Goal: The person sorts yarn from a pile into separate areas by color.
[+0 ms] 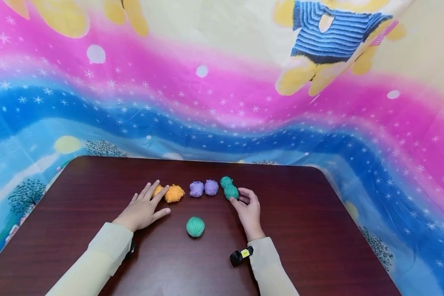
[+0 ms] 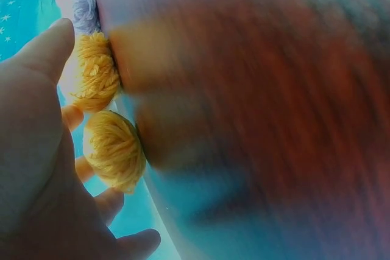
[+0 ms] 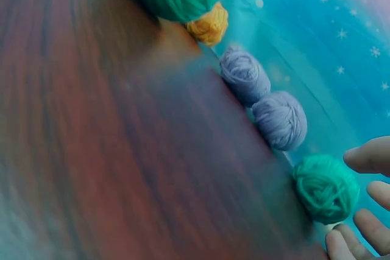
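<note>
In the head view my left hand (image 1: 142,209) is spread with straight fingers over two orange yarn balls (image 1: 174,193), partly covering the left one. The left wrist view shows these orange balls (image 2: 113,150) side by side beyond the palm, fingertips close to the nearer one. My right hand (image 1: 248,209) is at the near right side of a green yarn ball (image 1: 231,192), thumb and fingers loosely bent and spread apart at its edge. Behind that ball, another green yarn ball (image 1: 226,181) lies against it. From the right wrist, fingertips show right beside the green ball (image 3: 327,188).
Two lavender yarn balls (image 1: 204,188) sit between the orange and green ones in a row. A single green yarn ball (image 1: 195,227) lies nearer the person on the dark wooden table (image 1: 192,271). A printed cloth (image 1: 222,94) hangs behind the table's far edge.
</note>
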Action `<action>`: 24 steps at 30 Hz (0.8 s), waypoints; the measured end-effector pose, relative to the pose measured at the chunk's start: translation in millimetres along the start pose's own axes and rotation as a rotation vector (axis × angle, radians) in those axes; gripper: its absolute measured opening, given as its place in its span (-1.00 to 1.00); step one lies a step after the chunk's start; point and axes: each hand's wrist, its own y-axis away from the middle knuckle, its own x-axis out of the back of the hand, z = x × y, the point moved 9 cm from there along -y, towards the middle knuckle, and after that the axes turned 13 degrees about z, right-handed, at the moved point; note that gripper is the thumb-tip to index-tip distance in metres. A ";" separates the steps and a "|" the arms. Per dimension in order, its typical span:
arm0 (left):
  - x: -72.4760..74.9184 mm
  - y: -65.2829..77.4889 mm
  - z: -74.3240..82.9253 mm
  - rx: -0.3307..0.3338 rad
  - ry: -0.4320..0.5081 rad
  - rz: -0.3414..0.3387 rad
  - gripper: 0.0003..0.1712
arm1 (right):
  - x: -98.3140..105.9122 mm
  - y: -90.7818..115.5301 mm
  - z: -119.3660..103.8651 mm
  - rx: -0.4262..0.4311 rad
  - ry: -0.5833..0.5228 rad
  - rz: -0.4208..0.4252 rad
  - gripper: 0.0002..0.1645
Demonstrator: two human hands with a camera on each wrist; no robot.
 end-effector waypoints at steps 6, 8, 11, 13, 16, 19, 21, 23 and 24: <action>0.8 -0.3 -0.3 -0.004 -0.001 0.003 -0.12 | -2.8 -1.8 4.4 -0.001 0.002 -0.010 -0.49; 0.8 -0.7 -0.3 -0.007 -0.003 0.006 -0.12 | -4.3 -2.3 5.2 0.008 0.013 -0.014 -0.46; 0.2 -1.4 -0.2 -0.012 -0.005 0.010 -0.11 | -6.3 -3.5 8.5 -0.006 0.029 -0.024 -0.39; -0.5 -1.7 -0.5 -0.013 -0.007 0.010 -0.11 | -7.8 -4.9 11.4 -0.031 0.041 -0.031 -0.34; -1.3 -1.8 -1.4 -0.009 -0.008 0.006 -0.12 | -10.7 -6.0 14.2 -0.061 0.067 -0.044 -0.31; -0.9 -1.6 -2.1 -0.003 -0.007 0.002 -0.12 | -14.4 -6.8 14.1 -0.054 0.115 -0.048 -0.33; -0.5 -1.4 -2.1 -0.001 -0.008 0.000 -0.12 | -16.2 -6.8 13.2 -0.042 0.150 -0.040 -0.35; -0.2 -1.2 -2.1 0.001 -0.008 -0.002 -0.12 | -17.5 -6.9 12.7 -0.031 0.182 -0.027 -0.36; 0.0 -1.1 -2.1 0.002 -0.008 -0.004 -0.12 | -17.8 -6.7 12.3 -0.027 0.193 -0.020 -0.37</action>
